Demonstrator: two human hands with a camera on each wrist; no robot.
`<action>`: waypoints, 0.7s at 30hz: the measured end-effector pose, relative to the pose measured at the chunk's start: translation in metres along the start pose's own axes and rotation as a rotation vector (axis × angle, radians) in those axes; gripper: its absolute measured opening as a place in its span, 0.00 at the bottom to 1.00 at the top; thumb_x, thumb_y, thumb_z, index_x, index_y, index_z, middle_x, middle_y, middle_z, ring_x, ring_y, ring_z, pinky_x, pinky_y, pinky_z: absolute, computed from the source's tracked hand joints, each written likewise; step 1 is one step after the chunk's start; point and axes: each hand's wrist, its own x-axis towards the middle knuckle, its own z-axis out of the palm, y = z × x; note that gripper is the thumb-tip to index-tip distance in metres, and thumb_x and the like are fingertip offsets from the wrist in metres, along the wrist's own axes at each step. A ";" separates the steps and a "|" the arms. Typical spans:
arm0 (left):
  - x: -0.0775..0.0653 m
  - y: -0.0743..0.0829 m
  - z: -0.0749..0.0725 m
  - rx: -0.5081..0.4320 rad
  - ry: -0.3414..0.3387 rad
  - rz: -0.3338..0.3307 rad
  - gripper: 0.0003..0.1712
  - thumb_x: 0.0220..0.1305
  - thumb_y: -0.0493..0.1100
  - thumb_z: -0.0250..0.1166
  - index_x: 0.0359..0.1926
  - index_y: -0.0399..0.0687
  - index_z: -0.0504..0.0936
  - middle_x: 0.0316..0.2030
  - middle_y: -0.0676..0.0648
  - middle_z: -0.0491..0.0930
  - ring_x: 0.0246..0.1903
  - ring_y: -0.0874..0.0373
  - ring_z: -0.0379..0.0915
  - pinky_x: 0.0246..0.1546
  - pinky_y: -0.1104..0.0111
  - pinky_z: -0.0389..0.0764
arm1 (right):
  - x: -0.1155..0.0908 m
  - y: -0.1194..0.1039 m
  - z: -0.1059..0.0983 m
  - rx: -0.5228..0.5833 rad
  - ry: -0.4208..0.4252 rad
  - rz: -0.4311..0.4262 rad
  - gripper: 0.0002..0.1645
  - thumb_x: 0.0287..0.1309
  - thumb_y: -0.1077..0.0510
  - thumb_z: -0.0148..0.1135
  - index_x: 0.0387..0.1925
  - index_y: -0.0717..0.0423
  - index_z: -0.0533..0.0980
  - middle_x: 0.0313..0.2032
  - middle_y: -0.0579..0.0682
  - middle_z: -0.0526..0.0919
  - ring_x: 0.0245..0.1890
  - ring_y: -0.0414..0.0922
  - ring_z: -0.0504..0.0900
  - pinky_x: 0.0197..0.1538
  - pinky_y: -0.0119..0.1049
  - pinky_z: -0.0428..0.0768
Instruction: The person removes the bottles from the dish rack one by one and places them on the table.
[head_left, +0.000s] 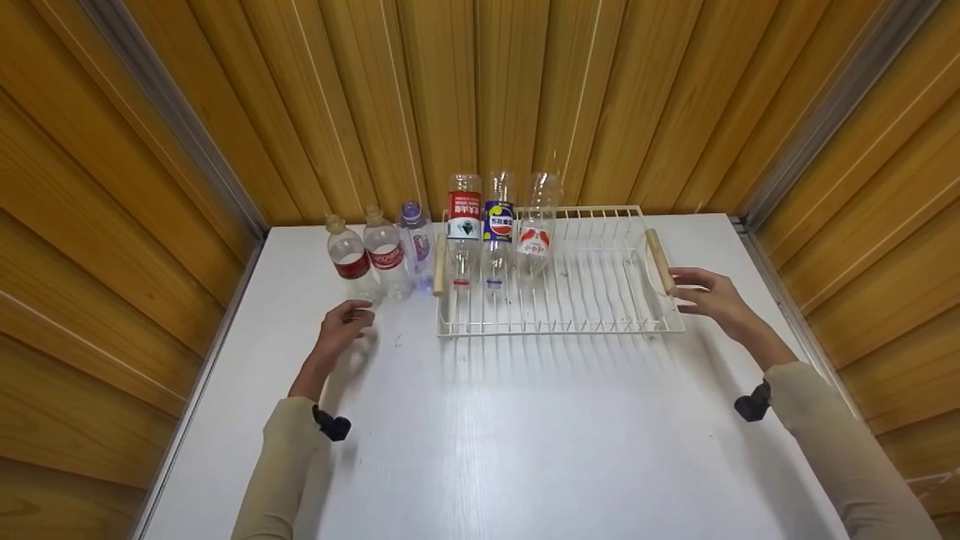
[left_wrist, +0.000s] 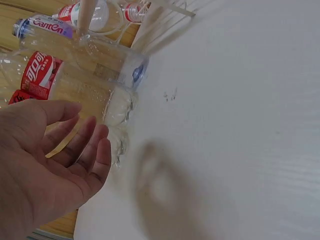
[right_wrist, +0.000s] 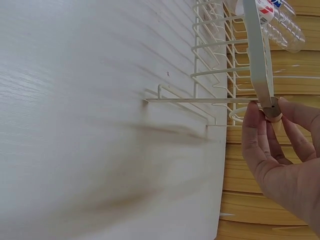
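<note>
My right hand (head_left: 709, 296) grips the wooden handle (right_wrist: 273, 116) at the right end of a white wire dish rack (head_left: 562, 328), thumb on one side and fingers on the other. Three clear plastic bottles lean neck-down in the rack's left part: one with a red and white label (head_left: 465, 204), one with a blue label (head_left: 498, 221), one with a white label with red marks (head_left: 534, 241). My left hand (head_left: 345, 328) hovers with loosely bent fingers in front of two upright red-labelled bottles (head_left: 351, 265), holding nothing. In the left wrist view its palm (left_wrist: 55, 170) partly covers them.
Beside the red-labelled bottles stands a clear bottle with a purple label (head_left: 418, 244), close to the rack's left wooden handle (head_left: 440, 264). All rests on a white table (head_left: 480, 435). Wood-patterned walls (head_left: 510, 90) rise behind and at both sides.
</note>
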 end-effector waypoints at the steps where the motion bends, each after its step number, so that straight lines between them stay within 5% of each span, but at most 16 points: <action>1: -0.001 0.003 0.002 0.002 -0.031 0.009 0.24 0.73 0.42 0.62 0.64 0.34 0.75 0.54 0.36 0.82 0.44 0.61 0.79 0.52 0.61 0.81 | 0.001 0.001 0.000 0.003 -0.001 0.000 0.39 0.73 0.54 0.59 0.76 0.65 0.58 0.72 0.68 0.62 0.48 0.26 0.76 0.51 0.26 0.84; 11: 0.001 0.030 0.043 -0.010 -0.300 0.144 0.29 0.73 0.43 0.63 0.72 0.45 0.70 0.63 0.29 0.75 0.58 0.41 0.78 0.57 0.46 0.80 | -0.006 0.001 0.001 0.016 0.016 -0.016 0.40 0.71 0.52 0.63 0.74 0.66 0.61 0.64 0.58 0.70 0.50 0.30 0.80 0.51 0.28 0.85; 21: 0.002 0.048 0.070 0.032 -0.414 0.202 0.38 0.71 0.42 0.64 0.78 0.55 0.62 0.67 0.35 0.73 0.53 0.49 0.78 0.45 0.63 0.78 | -0.013 -0.004 -0.008 0.013 0.048 -0.106 0.35 0.70 0.55 0.63 0.70 0.71 0.65 0.53 0.45 0.78 0.45 0.27 0.83 0.50 0.26 0.84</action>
